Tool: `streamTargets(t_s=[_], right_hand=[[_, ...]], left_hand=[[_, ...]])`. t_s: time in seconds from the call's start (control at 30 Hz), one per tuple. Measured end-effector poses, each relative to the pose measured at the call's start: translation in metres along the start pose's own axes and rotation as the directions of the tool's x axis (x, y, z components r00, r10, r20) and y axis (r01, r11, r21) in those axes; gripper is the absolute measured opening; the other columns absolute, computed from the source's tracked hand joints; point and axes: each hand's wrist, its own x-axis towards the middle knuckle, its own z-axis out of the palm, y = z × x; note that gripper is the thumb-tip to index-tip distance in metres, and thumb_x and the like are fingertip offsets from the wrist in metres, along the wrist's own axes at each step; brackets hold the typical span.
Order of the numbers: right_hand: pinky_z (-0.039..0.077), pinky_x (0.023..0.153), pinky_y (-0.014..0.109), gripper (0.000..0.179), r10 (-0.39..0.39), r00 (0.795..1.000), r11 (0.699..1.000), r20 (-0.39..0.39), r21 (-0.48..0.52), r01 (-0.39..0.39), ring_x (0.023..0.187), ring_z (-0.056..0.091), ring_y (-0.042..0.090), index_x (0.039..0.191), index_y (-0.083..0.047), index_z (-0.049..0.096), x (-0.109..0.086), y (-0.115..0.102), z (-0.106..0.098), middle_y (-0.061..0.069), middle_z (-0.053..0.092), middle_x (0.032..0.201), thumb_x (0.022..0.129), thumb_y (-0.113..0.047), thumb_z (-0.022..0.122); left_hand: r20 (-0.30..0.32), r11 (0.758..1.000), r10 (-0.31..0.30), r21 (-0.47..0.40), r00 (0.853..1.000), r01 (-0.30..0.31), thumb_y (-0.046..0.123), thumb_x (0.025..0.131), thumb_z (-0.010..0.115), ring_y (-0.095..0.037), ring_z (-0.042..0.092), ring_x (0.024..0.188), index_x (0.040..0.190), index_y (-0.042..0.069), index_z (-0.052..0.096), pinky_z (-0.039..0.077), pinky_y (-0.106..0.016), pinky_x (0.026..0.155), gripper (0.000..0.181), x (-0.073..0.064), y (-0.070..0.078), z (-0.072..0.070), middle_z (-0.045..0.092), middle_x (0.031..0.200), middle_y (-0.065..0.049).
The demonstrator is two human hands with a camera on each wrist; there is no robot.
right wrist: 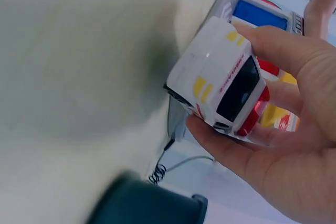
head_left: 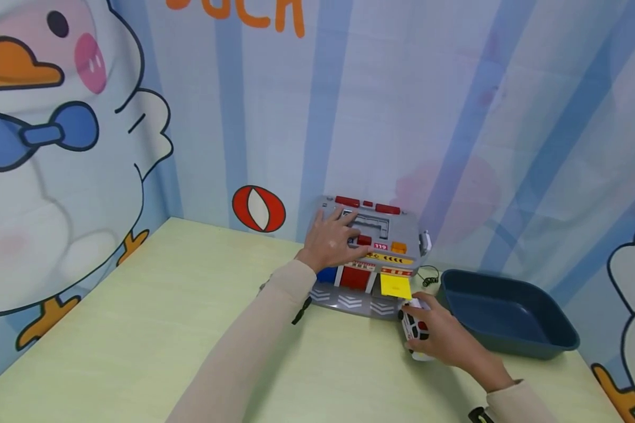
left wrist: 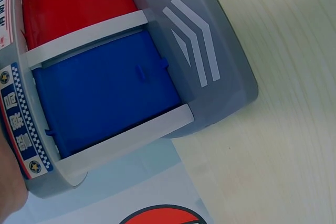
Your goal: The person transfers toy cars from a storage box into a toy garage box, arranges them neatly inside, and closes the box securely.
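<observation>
A grey toy rescue station (head_left: 408, 226) stands against the back wall, with a blue door (left wrist: 105, 90) and a red door (left wrist: 79, 6) down. Its yellow door (head_left: 395, 286) at the right sticks outward, swung up. My left hand (head_left: 330, 238) rests on the station's roof, fingers spread; in the left wrist view only its edge shows. With thumb and fingers, my right hand (head_left: 447, 335) grips a white toy ambulance (right wrist: 215, 72). The ambulance is just in front of the yellow door, at the edge of the station's grey ramp (head_left: 349, 301).
To the right of the station sits a dark blue-green bin (head_left: 508, 311). A coiled black cord (head_left: 430, 278) lies between them. Behind the pale table (head_left: 201, 282) hangs a striped cloth (head_left: 275, 117) printed with a duck.
</observation>
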Motion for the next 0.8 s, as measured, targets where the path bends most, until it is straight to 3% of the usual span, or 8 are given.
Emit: streamTargets(t_s=[0.13,0.23,0.6,0.8], right_hand=[[0.058,0.085,0.054,0.062,-0.003,0.999,1.0,-0.04,-0.005,0.002,0.117,0.058,0.046,0.134,-0.004,0.063,0.004,-0.004,0.009,0.032,0.035,0.152,0.079,-0.022,0.085],[0.054,0.09,0.061,0.064,-0.004,0.997,1.0,-0.075,-0.003,0.003,0.123,0.054,0.048,0.135,-0.004,0.062,0.007,-0.006,0.014,0.031,0.035,0.153,0.079,-0.024,0.085],[0.051,0.098,0.06,0.068,0.039,0.991,0.999,-0.13,0.002,-0.039,0.128,0.049,0.045,0.138,-0.005,0.059,0.013,-0.016,0.026,0.029,0.032,0.155,0.079,-0.024,0.086],[0.054,0.095,0.056,0.07,0.04,0.982,0.999,-0.183,0.009,-0.038,0.126,0.053,0.044,0.139,-0.005,0.058,0.014,-0.022,0.034,0.03,0.034,0.154,0.078,-0.024,0.086]], left_hand=[[0.002,1.0,0.002,0.013,1.0,-0.002,0.075,0.091,0.043,-0.029,0.031,0.151,0.129,0.033,0.068,0.022,-0.064,0.12,0.062,0.0,0.0,0.0,0.041,0.159,0.002],[0.005,1.0,0.0,0.021,1.0,0.0,0.075,0.091,0.043,-0.029,0.031,0.152,0.13,0.033,0.068,0.022,-0.064,0.12,0.062,0.0,0.0,0.0,0.04,0.16,0.002],[0.0,1.0,0.004,0.023,1.0,-0.004,0.075,0.09,0.044,-0.028,0.033,0.151,0.13,0.034,0.068,0.023,-0.063,0.12,0.062,0.001,0.0,-0.001,0.04,0.16,0.002],[0.003,1.0,-0.002,0.017,1.0,0.002,0.075,0.09,0.044,-0.028,0.032,0.151,0.13,0.033,0.068,0.023,-0.063,0.12,0.062,0.0,0.0,0.0,0.04,0.16,0.002]])
